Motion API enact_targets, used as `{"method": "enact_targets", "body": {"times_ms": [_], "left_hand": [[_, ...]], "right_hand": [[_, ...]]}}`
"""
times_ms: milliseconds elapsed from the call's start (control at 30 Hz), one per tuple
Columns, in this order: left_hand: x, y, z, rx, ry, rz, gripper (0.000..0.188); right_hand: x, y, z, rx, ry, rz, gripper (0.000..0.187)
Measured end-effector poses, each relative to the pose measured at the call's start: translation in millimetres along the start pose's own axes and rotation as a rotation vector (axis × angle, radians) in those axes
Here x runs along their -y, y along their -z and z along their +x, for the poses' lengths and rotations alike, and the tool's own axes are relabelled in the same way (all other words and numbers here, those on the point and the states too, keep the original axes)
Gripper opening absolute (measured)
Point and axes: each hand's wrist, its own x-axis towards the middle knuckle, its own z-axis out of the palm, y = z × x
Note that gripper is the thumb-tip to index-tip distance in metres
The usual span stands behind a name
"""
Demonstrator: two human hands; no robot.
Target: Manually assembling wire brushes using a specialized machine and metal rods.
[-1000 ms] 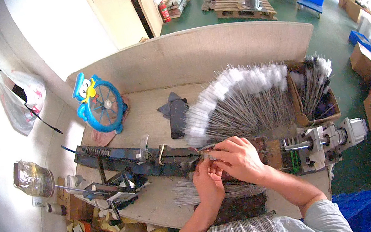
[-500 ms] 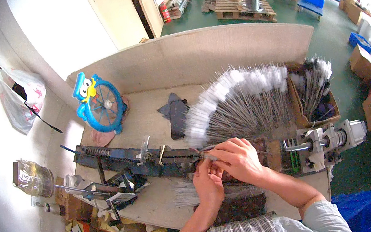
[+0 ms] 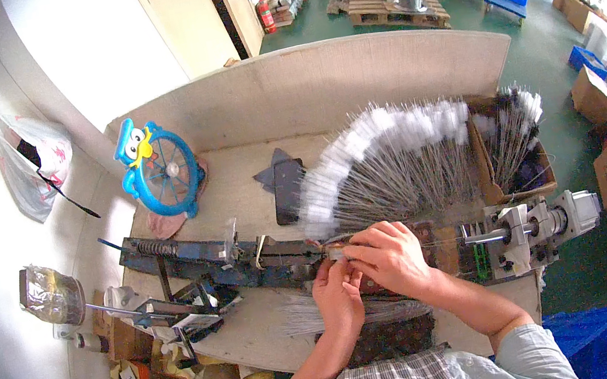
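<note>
My left hand (image 3: 339, 297) and my right hand (image 3: 390, 258) meet over a long blue metal machine (image 3: 202, 258) that lies across the workbench. Both pinch a thin wire brush stem (image 3: 333, 253) at the machine's middle. Behind my hands a fan of wire brushes with white tufted tips (image 3: 388, 162) is spread on the bench. A loose bundle of bare wires (image 3: 319, 321) lies in front of the machine, under my left wrist.
A motor unit (image 3: 538, 228) ends the machine on the right. A cardboard box of more brushes (image 3: 511, 145) stands back right. A small blue fan (image 3: 158, 170), a dark phone (image 3: 287, 188), a glass jar (image 3: 52, 292) and a hanging plastic bag (image 3: 26, 161) sit left.
My hands stay at the same spot on the machine, with only small finger shifts on the wire.
</note>
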Motion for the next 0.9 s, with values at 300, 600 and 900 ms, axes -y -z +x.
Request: {"method": "enact_targets", "body": {"times_ms": [300, 600, 900], "left_hand": [[-7, 0, -5, 0.019, 0.012, -0.095, 0.048], [-10, -3, -13, 0.059, 0.061, 0.096, 0.061], [-29, 41, -35, 0.107, 0.079, 0.440, 0.040]], "right_hand": [[-2, 23, -2, 0.119, -0.026, -0.131, 0.018], [-5, 27, -18, 0.182, -0.038, -0.090, 0.017], [-7, 39, -47, 0.135, -0.048, 0.207, 0.022]]}}
